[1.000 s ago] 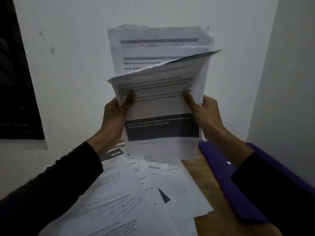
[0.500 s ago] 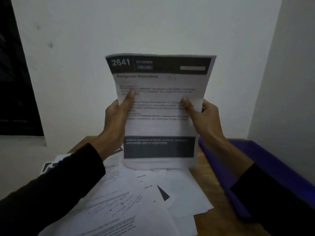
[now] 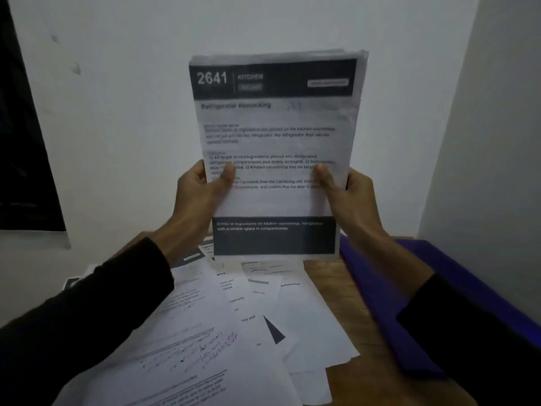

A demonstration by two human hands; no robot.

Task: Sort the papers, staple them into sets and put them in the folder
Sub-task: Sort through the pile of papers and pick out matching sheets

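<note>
White paper fills the centre: I hold a stack of printed sheets (image 3: 275, 148) upright at chest height, between my face and the far wall (image 3: 146, 112), prob. so the top page can be read and matched to its set. Its dark header reads "2641 KITCHEN", w/ the title "Refrigerator Restocking" below.

My left hand (image 3: 196, 191) grips the stack's left edge, thumb across the front of the page, other fingers hidden behind. My right hand (image 3: 348, 194) grips the right edge the same way, thumb on the front near the text. Both are curled firmly round the sheets; the stack runs between thumbs and the unseen back fingers, standing well above both hands and hanging a little below them. Layered edges at the top right show several sheets, approx. squared up.

Below, on the wooden table (image 3: 366, 385), loose papers (image 3: 222, 332) lie fanned and overlapping, near and left, not yet sorted. A purple folder (image 3: 389, 291) lies flat at the right, just beside them, my right sleeve crossing it. No stapler visible.
</note>
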